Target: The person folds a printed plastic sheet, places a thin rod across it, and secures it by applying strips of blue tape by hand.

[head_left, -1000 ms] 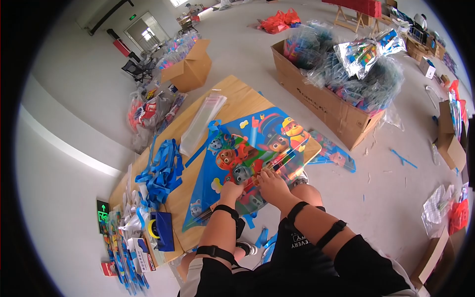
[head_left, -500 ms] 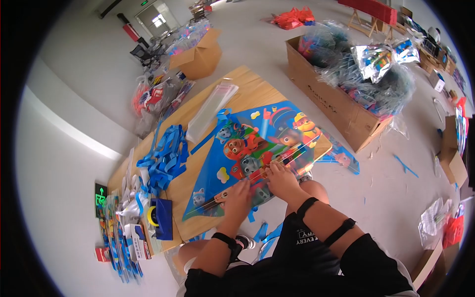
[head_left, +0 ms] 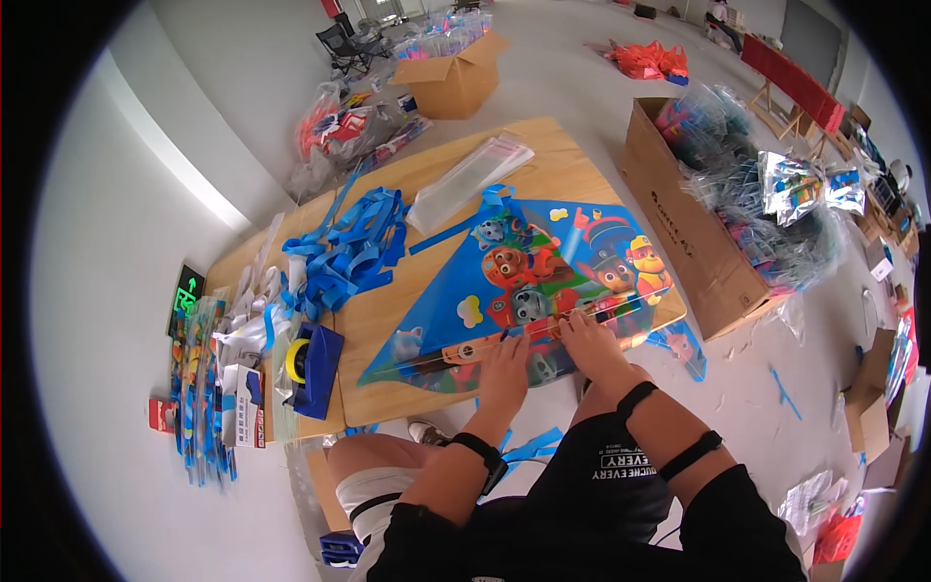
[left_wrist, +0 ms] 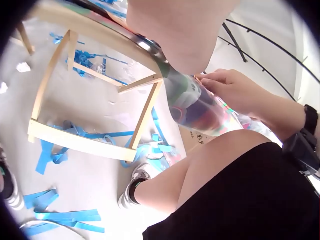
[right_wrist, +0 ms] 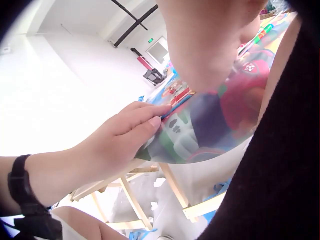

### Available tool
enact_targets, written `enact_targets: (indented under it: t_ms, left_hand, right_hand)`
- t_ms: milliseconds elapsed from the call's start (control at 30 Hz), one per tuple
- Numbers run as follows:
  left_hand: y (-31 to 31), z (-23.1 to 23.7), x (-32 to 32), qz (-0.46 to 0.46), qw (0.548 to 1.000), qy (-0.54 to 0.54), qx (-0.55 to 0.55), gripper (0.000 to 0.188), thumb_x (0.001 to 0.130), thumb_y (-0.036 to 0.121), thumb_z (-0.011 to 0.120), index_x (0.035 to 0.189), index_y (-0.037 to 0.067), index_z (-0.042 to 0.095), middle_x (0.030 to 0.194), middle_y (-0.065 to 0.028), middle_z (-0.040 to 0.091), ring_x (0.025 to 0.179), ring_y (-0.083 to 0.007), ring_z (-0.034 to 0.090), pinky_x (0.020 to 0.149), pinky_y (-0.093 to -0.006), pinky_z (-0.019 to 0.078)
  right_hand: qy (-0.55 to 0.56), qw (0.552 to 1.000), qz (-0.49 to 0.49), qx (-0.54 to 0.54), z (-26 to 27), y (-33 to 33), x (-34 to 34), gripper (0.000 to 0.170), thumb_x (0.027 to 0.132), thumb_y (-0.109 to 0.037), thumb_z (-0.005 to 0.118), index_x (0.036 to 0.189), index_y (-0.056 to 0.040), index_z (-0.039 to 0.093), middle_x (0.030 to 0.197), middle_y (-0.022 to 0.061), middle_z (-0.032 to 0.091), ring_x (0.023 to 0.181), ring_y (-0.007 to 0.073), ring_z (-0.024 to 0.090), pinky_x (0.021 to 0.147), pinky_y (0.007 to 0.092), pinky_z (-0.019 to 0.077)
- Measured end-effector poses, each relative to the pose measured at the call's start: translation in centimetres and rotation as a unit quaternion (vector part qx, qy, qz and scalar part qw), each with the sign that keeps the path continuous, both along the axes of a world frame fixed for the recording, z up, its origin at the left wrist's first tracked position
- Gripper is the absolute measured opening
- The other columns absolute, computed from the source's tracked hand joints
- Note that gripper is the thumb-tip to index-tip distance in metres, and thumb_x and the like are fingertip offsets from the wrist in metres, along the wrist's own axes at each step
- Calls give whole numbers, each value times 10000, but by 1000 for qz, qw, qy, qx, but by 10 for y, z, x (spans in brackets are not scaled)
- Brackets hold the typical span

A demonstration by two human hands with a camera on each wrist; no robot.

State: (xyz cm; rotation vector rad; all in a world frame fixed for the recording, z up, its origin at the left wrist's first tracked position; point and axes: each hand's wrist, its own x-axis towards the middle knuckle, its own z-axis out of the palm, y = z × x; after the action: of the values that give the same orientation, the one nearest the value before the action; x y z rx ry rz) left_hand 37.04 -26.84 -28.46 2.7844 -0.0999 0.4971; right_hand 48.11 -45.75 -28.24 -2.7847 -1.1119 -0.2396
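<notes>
Along the cartoon-printed kite [head_left: 543, 281], left hand [head_left: 505, 374] and right hand [head_left: 591, 346] apparently pinch its near side; blue ribbon [head_left: 351, 244] lies left of it.

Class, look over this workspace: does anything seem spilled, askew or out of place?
Yes: loose blue strips lie scattered on the floor under and beside the table. They look like dropped offcuts, since similar blue ribbon is heaped on the tabletop.
</notes>
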Motion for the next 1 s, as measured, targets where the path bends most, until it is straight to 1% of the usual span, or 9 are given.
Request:
enact_targets:
  t_ms: [67,167,300,400,600,733,800,933,1000]
  left_hand:
    - [6,12,5,44,987,129,-79,476,957,69,607,1428,133,645,1320,-57,689,1293,-333,625,1169,-506,428]
    - [18,-2,9,-4,1000,5,23,420,954,72,607,1353,173,689,1263,-19,722,1254,-315,657,1129,-499,477]
    - [22,-5,13,-6,998,48,43,417,956,74,616,1357,162,690,1400,-27,708,1331,-320,633,1125,-457,506]
    - [23,0,14,-30,998,48,25,380,949,98,632,1321,143,698,1358,-28,713,1282,-304,655,1119,-465,509]
    - [25,2,23,-67,985,-49,149,250,891,159,697,1138,121,700,1046,-22,655,1032,-217,681,799,-420,593]
    - [30,-3,28,-77,990,-32,114,218,903,192,718,1115,138,720,1043,-3,666,975,-203,684,776,-416,533]
    - [32,-3,28,-86,992,-43,84,209,902,207,727,1099,138,727,1037,-8,668,966,-208,686,775,-418,539]
    - [32,5,30,-78,996,-41,24,149,919,227,735,1027,126,745,961,-28,666,917,-249,687,745,-425,559]
    - [31,9,32,-77,997,-31,2,131,933,231,732,1002,122,748,934,-35,665,901,-260,687,731,-425,566]
  right_hand:
    - [-36,999,26,-1,-4,3,6,300,963,-171,641,1226,-27,658,1186,160,691,1166,350,722,814,404,652]
    - [-99,993,49,-45,-14,13,6,307,962,-180,649,1226,-24,640,1150,175,696,1130,417,726,779,436,662]
    - [-147,981,52,-118,-22,21,5,345,969,-200,653,1260,-19,614,1167,204,688,1113,510,709,766,517,661]
    - [-92,987,36,-128,-8,23,-2,325,970,-204,647,1242,-28,615,1157,217,676,1090,514,710,819,521,657]
    - [-30,995,36,-90,-2,28,1,240,963,-205,645,1137,-43,608,1083,205,660,1002,490,721,943,549,621]
    - [-65,994,52,-72,-8,26,3,223,956,-201,648,1116,-51,605,1053,199,663,952,468,735,916,545,626]
    - [-74,991,73,-82,-5,27,5,202,952,-183,640,1097,-47,604,1047,242,691,969,461,758,660,464,666]
    - [-44,993,47,-99,-2,33,8,195,950,-171,642,1098,-50,605,1013,235,704,932,428,769,633,444,658]
    - [-21,994,35,-98,0,33,9,214,973,-201,625,1143,-71,604,977,189,697,827,382,768,770,456,651]
